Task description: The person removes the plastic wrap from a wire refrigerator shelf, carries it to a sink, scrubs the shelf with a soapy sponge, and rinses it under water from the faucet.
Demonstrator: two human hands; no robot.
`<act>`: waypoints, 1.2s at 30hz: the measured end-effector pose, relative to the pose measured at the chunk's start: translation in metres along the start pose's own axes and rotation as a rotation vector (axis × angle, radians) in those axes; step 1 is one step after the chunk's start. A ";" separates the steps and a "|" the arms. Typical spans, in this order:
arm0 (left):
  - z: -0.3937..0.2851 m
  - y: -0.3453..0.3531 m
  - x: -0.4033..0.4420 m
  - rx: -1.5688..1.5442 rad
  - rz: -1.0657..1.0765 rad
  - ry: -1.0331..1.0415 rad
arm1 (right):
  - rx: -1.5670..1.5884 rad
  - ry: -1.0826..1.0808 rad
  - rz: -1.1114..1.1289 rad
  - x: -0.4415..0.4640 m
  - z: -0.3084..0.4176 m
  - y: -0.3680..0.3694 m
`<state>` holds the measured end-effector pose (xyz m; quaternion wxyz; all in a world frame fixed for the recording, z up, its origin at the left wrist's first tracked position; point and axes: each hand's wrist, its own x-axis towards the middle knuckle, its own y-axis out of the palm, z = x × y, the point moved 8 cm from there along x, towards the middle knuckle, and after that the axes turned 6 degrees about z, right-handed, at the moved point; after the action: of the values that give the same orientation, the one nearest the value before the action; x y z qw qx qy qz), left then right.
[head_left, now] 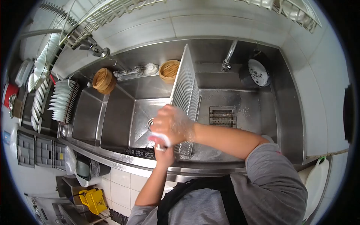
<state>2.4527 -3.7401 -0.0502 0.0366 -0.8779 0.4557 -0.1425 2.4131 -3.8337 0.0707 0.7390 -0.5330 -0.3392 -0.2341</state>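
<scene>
My right hand (173, 123), wet with suds and smeared by motion, is closed in front of the near end of a white wire rack (186, 80). The rack stands on edge across the sink. Just below, my left hand (165, 155) is closed too. Between my hands shows a foamy pink-and-white piece (159, 139), possibly a sponge; its shape is mostly hidden. Whether either hand touches the rack cannot be made out.
Steel sink basins (243, 97) spread ahead, with a floor grate (222, 117) in the right one. A dark pot (258, 73) holds whitish liquid. Bamboo steamers (104, 80) sit along the back ledge, and white plates (62, 100) stand racked at left.
</scene>
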 end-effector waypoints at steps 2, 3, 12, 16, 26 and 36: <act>0.031 -0.001 -0.028 0.167 0.074 -0.118 | 0.018 -0.153 0.132 -0.011 -0.009 0.010; 0.029 -0.001 -0.038 0.123 0.051 -0.061 | 0.026 -0.088 0.091 -0.016 -0.060 0.015; 0.055 -0.022 -0.060 0.039 0.152 -0.131 | 0.037 -0.065 0.320 -0.021 -0.022 0.044; 0.024 -0.027 -0.060 0.308 0.169 0.013 | 0.022 -0.003 0.144 0.001 -0.136 0.029; 0.069 -0.022 -0.086 -0.177 0.224 -0.353 | -0.164 0.188 0.322 0.026 -0.181 0.049; 0.045 -0.028 -0.085 -1.023 0.244 -0.392 | 0.054 0.305 0.102 -0.001 -0.150 0.040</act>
<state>2.4414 -3.6579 -0.1061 -0.2935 -0.7348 0.5497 0.2679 2.4784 -3.9630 0.0148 0.8070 -0.4877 -0.2016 -0.2651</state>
